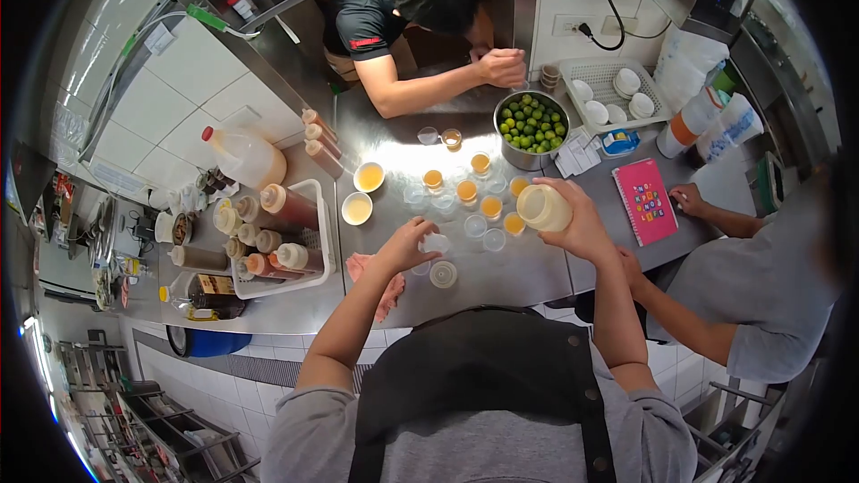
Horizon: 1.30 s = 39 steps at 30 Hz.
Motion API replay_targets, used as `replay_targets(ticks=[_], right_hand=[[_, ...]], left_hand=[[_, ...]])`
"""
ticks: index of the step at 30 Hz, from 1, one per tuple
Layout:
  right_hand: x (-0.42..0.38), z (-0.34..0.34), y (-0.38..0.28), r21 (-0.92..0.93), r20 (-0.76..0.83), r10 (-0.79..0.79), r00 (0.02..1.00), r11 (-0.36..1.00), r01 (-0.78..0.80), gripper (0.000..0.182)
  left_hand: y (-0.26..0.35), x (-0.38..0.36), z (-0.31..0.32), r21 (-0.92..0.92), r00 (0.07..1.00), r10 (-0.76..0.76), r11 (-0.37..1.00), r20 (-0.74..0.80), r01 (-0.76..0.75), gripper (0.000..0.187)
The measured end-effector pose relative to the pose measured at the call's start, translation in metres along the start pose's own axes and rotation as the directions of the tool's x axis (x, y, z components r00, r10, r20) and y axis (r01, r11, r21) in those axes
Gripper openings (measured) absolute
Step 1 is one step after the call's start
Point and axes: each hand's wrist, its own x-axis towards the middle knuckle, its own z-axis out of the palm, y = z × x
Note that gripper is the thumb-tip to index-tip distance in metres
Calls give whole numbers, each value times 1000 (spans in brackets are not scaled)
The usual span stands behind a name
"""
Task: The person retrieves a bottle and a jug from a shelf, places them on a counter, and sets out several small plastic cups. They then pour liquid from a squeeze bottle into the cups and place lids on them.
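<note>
My right hand (pixel 580 228) is wrapped round a pale translucent plastic bottle (pixel 543 208), its round end turned toward the small cups. My left hand (pixel 407 245) has its fingers closed on a small clear plastic cup (pixel 435 243) low over the steel counter. Between the hands stand several small cups of orange liquid, one of them a portion cup (pixel 490 206) in the middle. Clear empty cups or lids are scattered among them, such as a clear lid (pixel 443 273) near the front. A pink cloth (pixel 386 297) lies beneath my left forearm.
Two white bowls (pixel 368 177) of yellow liquid stand left, beside a white bin (pixel 329 259) of sauce bottles. A metal pot (pixel 528 159) of green citrus stands at the back, near a co-worker's hands (pixel 501 67). At right are a pink notebook (pixel 646 203) and another person (pixel 752 286).
</note>
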Motion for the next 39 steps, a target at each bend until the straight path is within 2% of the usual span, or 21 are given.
replay_targets(ticks=[4,6,16,18,20,22,25,27,30,31,32,34,35,37,39], right_hand=[[-1,2,6,11,-18,-2,1000,1000,3,76],[-2,7,14,41,-59,-72,996,996,74,77],[-3,3,13,16,0,-32,999,999,32,80],[-4,6,20,3,-28,-69,997,998,69,81],[-6,5,16,14,-8,-55,998,998,55,81],[-3,2,14,10,-9,-63,998,998,63,81],[-5,-3,17,10,-24,-56,998,998,57,81],[-6,-6,17,-2,-21,-3,1000,1000,3,81],[-4,-6,18,-106,-29,-10,1000,994,7,78],[-3,-6,18,-113,-20,-9,1000,994,6,78],[-2,-6,17,-180,-9,-15,1000,984,13,79],[-1,-4,14,-253,13,-20,1000,967,22,79],[-1,-2,13,-305,12,-4,1000,952,7,79],[-2,-1,10,-366,18,15,1000,930,-7,79],[-2,0,5,-462,16,16,1000,887,-7,80]], left_hand=[[-7,0,4,30,996,79,996,-35,-78,51],[-7,0,5,21,997,55,998,-49,-54,49],[11,-1,-3,-18,999,11,1000,-46,-11,49],[9,-1,-2,35,996,61,998,-66,-59,48],[8,-5,0,-11,1000,-12,1000,-17,12,47],[6,-3,-1,77,995,68,995,-79,-62,47],[14,2,-2,105,986,108,990,-129,-94,46],[38,8,-7,193,966,172,972,-191,-135,45],[75,25,-8,170,944,196,973,-266,-154,44],[76,33,-3,187,935,235,964,-264,-189,62],[85,39,-1,178,935,230,966,-271,-186,62],[112,48,0,-14,959,154,987,-239,-162,92],[119,54,2,-26,958,149,987,-245,-160,92],[128,66,9,19,969,186,983,-163,-185,114],[135,74,18,-3,956,212,976,-203,-218,115]])
